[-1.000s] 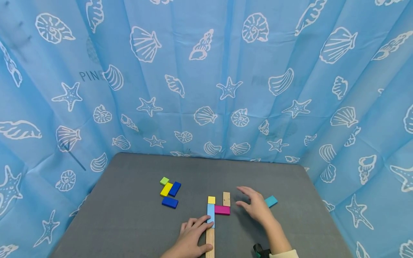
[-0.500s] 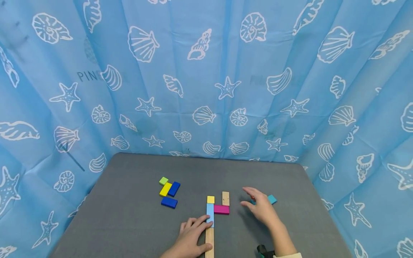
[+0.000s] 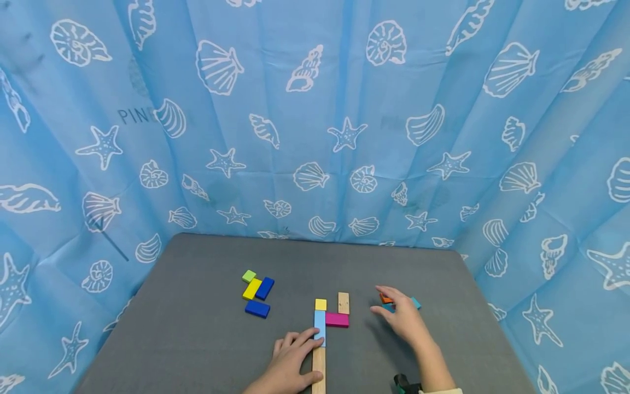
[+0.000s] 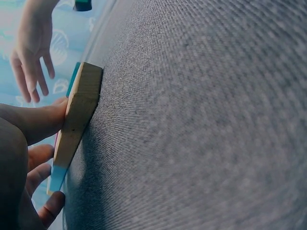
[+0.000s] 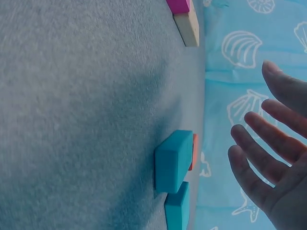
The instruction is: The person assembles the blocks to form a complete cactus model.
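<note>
My left hand (image 3: 290, 364) rests its fingertips on a light blue block (image 3: 320, 323), with the thumb on the wooden block (image 3: 319, 364) joined to its near end. A small yellow block (image 3: 321, 304) touches the light blue one's far end. From its right side juts a magenta block (image 3: 337, 320), with a plain wood block (image 3: 343, 302) beyond. My right hand (image 3: 406, 317) hovers with fingers spread and nothing held. Below it lie two teal blocks, one nearer (image 5: 172, 163) and one behind (image 5: 178, 208), and an orange block (image 3: 385, 298), partly hidden.
Left of centre on the grey table (image 3: 197, 328) lie a lime green block (image 3: 249, 276), a yellow block (image 3: 252, 289) and two dark blue blocks, one upper (image 3: 264, 288) and one lower (image 3: 257, 308). A blue shell-patterned curtain (image 3: 315, 137) hangs behind the table.
My right hand has moved a little to the right, away from the wood block. An orange block and more teal now show past its fingers. The left hand keeps its place.
</note>
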Tool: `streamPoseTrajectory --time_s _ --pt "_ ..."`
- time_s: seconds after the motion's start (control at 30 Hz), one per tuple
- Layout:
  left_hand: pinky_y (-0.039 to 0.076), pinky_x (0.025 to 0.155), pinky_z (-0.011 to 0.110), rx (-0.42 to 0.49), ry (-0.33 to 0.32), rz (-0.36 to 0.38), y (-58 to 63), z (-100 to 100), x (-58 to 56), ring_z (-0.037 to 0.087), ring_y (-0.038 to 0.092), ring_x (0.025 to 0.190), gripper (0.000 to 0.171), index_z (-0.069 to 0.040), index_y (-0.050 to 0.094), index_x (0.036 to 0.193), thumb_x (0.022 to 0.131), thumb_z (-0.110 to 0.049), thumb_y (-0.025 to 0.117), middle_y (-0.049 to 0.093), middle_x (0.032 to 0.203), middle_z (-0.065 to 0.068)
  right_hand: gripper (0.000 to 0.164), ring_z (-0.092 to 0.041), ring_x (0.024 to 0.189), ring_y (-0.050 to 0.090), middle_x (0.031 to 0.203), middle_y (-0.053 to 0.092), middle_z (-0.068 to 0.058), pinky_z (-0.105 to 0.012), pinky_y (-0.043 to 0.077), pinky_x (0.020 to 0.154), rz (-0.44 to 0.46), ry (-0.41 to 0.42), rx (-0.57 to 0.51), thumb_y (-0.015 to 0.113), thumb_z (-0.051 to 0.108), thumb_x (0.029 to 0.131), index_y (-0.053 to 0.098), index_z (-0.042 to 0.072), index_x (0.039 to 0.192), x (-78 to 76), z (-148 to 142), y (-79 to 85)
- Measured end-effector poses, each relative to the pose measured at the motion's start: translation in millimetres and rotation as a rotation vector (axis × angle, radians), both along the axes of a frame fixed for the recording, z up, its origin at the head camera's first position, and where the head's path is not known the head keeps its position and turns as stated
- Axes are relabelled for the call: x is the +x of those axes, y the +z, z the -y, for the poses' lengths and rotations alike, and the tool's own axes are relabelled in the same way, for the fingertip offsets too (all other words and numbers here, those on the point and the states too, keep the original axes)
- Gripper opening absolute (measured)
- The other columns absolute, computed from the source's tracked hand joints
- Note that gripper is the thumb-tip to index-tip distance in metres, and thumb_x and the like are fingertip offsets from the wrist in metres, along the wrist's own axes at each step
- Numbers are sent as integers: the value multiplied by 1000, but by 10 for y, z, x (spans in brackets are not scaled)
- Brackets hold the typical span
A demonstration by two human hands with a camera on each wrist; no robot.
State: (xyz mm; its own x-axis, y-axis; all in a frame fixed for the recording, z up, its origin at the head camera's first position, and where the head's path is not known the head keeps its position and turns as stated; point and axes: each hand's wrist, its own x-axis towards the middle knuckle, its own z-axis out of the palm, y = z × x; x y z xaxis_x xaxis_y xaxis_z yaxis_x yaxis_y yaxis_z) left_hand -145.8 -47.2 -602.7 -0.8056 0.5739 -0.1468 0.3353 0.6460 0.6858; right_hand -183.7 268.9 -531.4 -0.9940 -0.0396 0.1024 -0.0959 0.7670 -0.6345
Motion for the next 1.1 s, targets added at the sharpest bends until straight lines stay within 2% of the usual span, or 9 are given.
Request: streamPoseTrajectory --time_s 0.2,0.37,0.5,0.77,1.1 --pt "32 91 53 -5 -8 -13 -21 2 -9 20 38 120 67 -40 51 146 88 -73 57 37 159 -13 56 -40 112 64 142 58 -21 -53 54 90 -12 -33 26 80 21 87 61 7 138 10 -83 -1" --pt "32 92 51 -10 8 -7 -60 -20 -30 18 38 120 66 -43 51 145 86 -73 59 35 159 -18 55 -39 117 63 141 60 -18 -53 54 90 -37 -46 23 79 21 88 61 9 139 44 -176 -19" --pt "32 92 51 -16 10 -9 -66 -23 -32 18 38 121 67 -43 51 145 86 -74 59 35 159 -18 56 -38 120 61 139 61 -18 -55 52 93 -21 -63 29 78 22 89 59 8 140 79 -236 -35" --pt "32 92 52 -17 13 -3 -65 -7 -34 18 38 120 67 -43 51 145 86 -75 57 36 159 -18 56 -41 121 59 138 59 -23 -56 52 94 15 -118 47 76 21 91 57 3 141 101 -312 -59" --pt "33 90 50 -10 -1 -30 -53 2 -17 18 39 120 67 -42 51 146 87 -73 58 36 159 -17 58 -49 123 55 141 53 -32 -64 44 100 55 -219 80 74 25 92 55 -2 140 76 -436 -122"
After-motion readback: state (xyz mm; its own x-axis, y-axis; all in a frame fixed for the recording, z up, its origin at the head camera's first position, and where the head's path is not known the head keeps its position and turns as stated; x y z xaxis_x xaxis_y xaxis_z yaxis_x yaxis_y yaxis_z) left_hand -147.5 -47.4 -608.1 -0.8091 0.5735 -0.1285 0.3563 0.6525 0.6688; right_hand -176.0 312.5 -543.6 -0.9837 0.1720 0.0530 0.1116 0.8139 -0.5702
